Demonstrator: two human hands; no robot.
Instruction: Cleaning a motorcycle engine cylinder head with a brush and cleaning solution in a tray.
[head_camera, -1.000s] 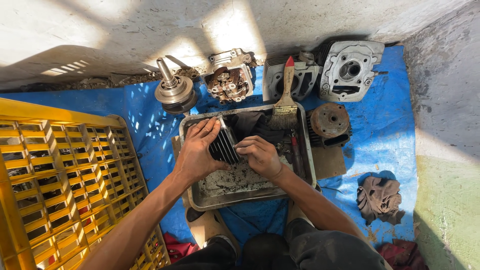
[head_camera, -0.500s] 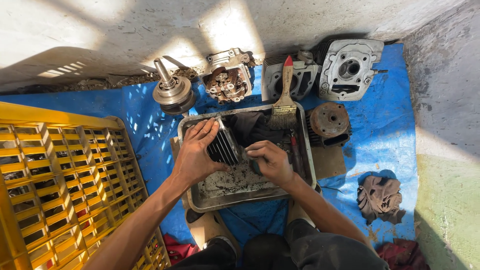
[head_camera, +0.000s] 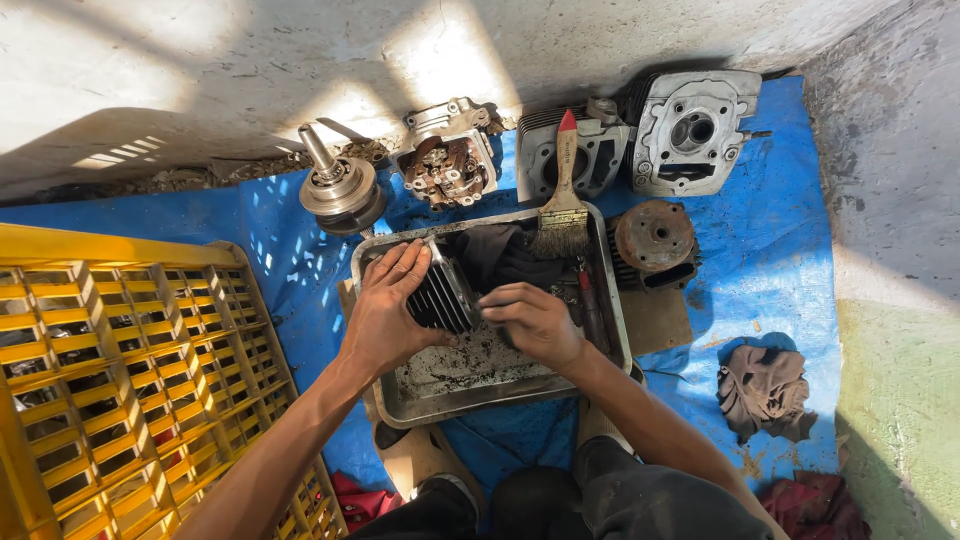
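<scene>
Grimy metal parts over a blue woven plastic sheet

A dull, greasy metal tray (head_camera: 612, 330) is seen holding a dark, ribbed metal cylinder (head_camera: 443, 297); the paintbrush (head_camera: 562, 205) is made of varnished wood with worn bristles. Matt cast metal is shown by the cylinder head (head_camera: 693, 132), rust by the round part (head_camera: 654, 236). The crate (head_camera: 120, 380) appears to be glossy yellow plastic; the rag (head_camera: 765, 390) is crumpled cloth.

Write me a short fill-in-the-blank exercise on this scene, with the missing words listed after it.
1. The left hand grips a dark finned engine part over a metal ____.
2. A paintbrush with a ____ handle tip leans on the tray's far rim.
3. The slatted crate at the left is ____.
4. The right hand rests ____ the tray.

Missing words: tray; red; yellow; inside
</scene>
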